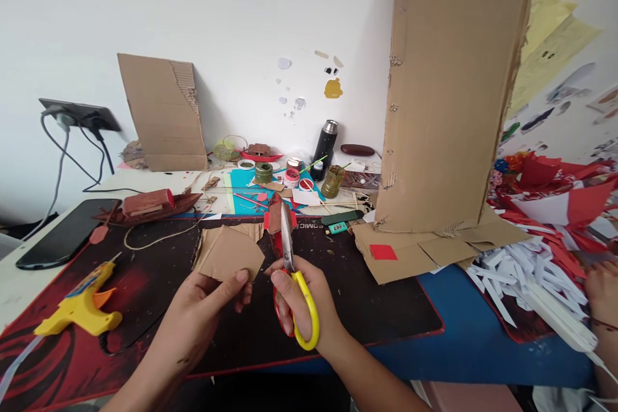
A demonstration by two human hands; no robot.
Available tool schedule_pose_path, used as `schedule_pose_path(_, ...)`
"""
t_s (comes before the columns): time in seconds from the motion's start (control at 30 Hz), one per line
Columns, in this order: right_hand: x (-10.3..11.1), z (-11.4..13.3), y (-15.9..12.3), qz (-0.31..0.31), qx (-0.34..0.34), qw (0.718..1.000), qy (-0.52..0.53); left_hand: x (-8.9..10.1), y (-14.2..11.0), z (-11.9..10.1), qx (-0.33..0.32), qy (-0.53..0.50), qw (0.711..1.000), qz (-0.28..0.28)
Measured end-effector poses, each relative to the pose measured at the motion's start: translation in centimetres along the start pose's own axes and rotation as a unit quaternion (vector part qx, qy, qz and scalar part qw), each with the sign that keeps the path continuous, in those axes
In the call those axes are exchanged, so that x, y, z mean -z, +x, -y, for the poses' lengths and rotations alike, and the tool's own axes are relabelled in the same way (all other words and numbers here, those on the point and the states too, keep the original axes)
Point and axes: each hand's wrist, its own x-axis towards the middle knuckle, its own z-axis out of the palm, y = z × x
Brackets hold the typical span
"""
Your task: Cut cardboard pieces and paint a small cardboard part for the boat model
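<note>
One cardboard piece (229,254) and one pair of scissors (288,251), held over a dark mat (381,315)

From the head view, the left hand (200,309) pinches the cardboard piece above the mat's middle; the right hand (321,293) wraps the scissors just beside it, metal blades pointing away and apart from the card. Judging by its curved edge, some cutting seems done, though the other side looks rough; how much trimming is left cannot be told. On the mat's left lies a yellow plastic glue gun (80,312); at its far left edge, a brown model boat (149,207); beyond its right side, a tall, flat cardboard sheet (449,90) with ragged edges
</note>
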Motion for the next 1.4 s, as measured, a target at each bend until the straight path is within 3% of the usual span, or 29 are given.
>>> schedule_pose_path(0.13, -0.2, 0.5, 0.3, 0.025, -0.001, 1.000, -0.011, -0.8, -0.1, 0.8, 0.002, 0.024, 0.999, 0.029)
schedule_pose_path(0.23, -0.1, 0.9, 0.2, 0.027, -0.003, 0.999, -0.028, -0.2, 0.1, 1.1, 0.011, 0.053, 0.998, 0.039)
schedule_pose_path(0.4, 1.1, 2.0, -0.2, 0.038, -0.034, 0.994, -0.096, 1.8, 1.2, -1.2, -0.040, 0.078, 0.996, -0.008)
schedule_pose_path(0.53, 1.8, 2.2, -0.3, 0.073, -0.035, 0.982, -0.171, 2.5, 2.1, -2.9, -0.041, 0.203, 0.976, 0.067)
schedule_pose_path(0.63, 1.9, 2.1, 0.0, 0.050, -0.034, 0.987, -0.150, 2.7, 2.2, -2.8, -0.044, 0.283, 0.952, 0.109)
schedule_pose_path(0.73, 2.1, 2.1, 0.5, 0.021, -0.024, 0.995, -0.091, 2.7, 1.9, -2.0, -0.023, 0.293, 0.939, 0.178)
schedule_pose_path(0.8, 2.3, 2.0, 0.9, 0.024, -0.005, 0.998, -0.058, 2.7, 1.8, -1.8, 0.002, 0.257, 0.946, 0.195)
schedule_pose_path(0.87, 2.4, 1.9, 1.1, 0.031, 0.006, 0.999, -0.030, 2.5, 2.0, -1.9, 0.009, 0.186, 0.972, 0.140)
schedule_pose_path(0.93, 2.4, 1.6, 1.2, 0.035, -0.001, 0.999, -0.013, 2.4, 2.5, -2.1, -0.002, 0.097, 0.994, 0.048)
schedule_pose_path(1.03, 2.3, 1.1, 1.3, 0.057, -0.022, 0.998, -0.011, 2.2, 3.4, -2.5, -0.012, 0.000, 0.999, -0.040)
schedule_pose_path(1.23, 2.3, 0.3, 1.5, 0.121, -0.021, 0.992, 0.014, 2.7, 4.1, -2.0, -0.022, -0.034, 0.997, -0.068)
schedule_pose_path(1.4, 2.1, 0.6, 1.6, 0.109, -0.032, 0.993, -0.020, 3.3, 3.8, -1.3, -0.051, -0.014, 0.996, -0.074)
